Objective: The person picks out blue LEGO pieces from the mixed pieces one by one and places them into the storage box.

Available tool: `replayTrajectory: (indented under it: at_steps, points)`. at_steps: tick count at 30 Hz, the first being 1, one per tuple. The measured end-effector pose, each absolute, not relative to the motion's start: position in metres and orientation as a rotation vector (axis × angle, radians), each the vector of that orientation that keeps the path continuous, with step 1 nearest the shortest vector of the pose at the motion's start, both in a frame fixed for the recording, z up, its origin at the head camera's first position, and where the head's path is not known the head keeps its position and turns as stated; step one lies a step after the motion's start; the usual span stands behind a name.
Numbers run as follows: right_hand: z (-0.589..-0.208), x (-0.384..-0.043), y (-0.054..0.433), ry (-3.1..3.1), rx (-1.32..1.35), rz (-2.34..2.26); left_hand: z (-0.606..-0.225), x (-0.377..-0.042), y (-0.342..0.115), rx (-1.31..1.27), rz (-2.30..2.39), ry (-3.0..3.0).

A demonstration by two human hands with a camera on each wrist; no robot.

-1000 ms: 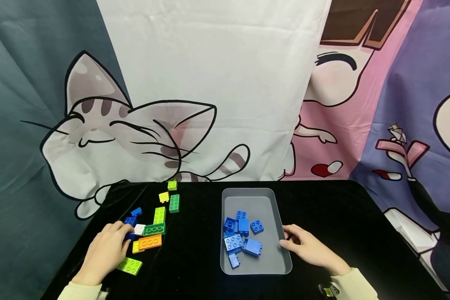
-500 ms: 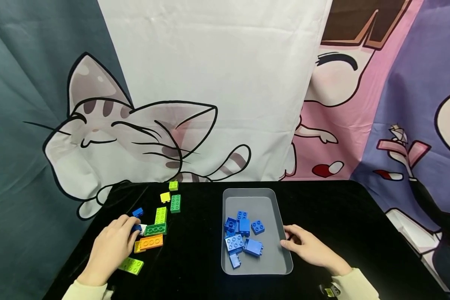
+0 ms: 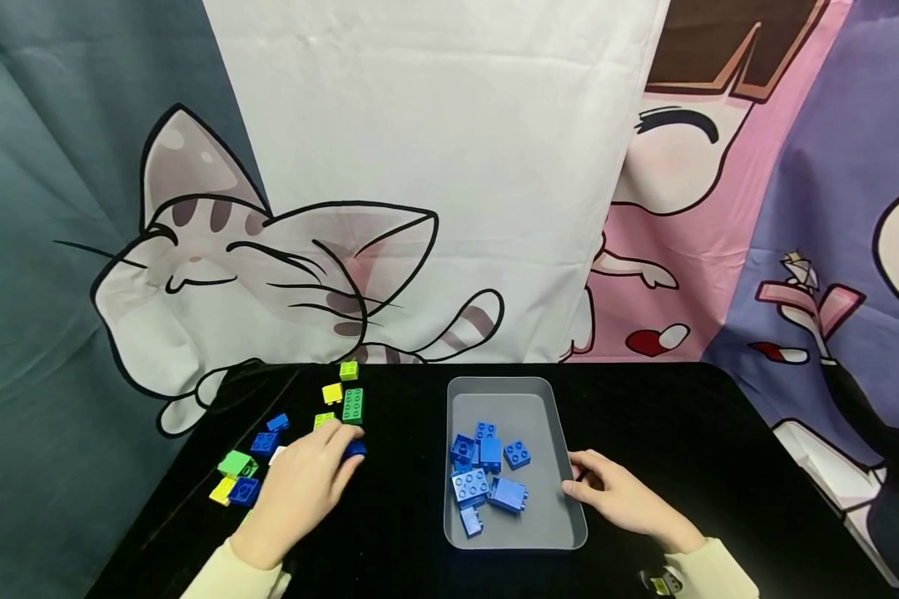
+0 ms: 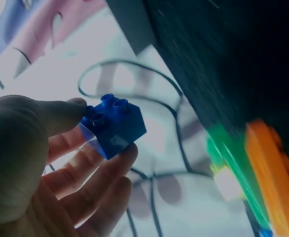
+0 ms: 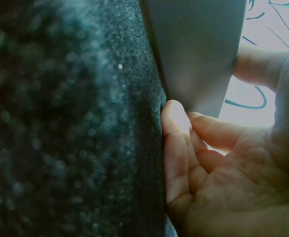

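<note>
My left hand (image 3: 300, 487) is raised over the left of the table, pinching a blue building block (image 4: 116, 129) between thumb and fingers; in the head view only a corner of that block shows past the fingertips. A grey tray (image 3: 547, 524) lies right of centre with several blue blocks (image 3: 470, 484) in its left half. At its right side my right hand (image 3: 618, 499) holds the edge. In the right wrist view, curled fingers (image 5: 176, 148) lie against the tray's outer wall (image 5: 194, 59), with the thumb at the rim.
Loose blocks on the left include a green block (image 3: 353, 406), a yellow block (image 3: 333, 393), a lime block (image 3: 349, 371) and a blue block (image 3: 244, 491). An orange block (image 4: 272, 173) shows in the left wrist view. Black cloth (image 3: 404, 499) covers the table; printed curtains hang behind.
My left hand has picked up a blue block from the left group and carried it rightward, uncovering green, yellow and blue blocks. The right hand and tray stay put.
</note>
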State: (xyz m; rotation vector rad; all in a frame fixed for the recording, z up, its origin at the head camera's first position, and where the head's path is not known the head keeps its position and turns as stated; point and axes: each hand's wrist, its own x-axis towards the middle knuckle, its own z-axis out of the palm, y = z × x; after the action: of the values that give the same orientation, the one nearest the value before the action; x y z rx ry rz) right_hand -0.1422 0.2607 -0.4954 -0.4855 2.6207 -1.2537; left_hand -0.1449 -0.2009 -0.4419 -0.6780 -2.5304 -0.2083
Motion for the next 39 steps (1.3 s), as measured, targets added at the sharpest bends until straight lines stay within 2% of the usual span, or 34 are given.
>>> replayTrajectory:
  at_steps: [19, 30, 39]
  points:
    - [-0.499, -0.144, 0.262, 2.649, -0.473, -1.222, -0.427, -0.125, -0.107, -0.979, -0.327, -2.55]
    - [-0.5, -0.144, 0.262, 2.649, -0.474, -1.222, -0.421, -0.123, -0.082, -1.105, -0.339, -2.489]
    - [-0.5, -0.145, 0.263, 2.645, -0.466, -1.225, -0.419, -0.128, -0.071, -1.112, -0.346, -2.446]
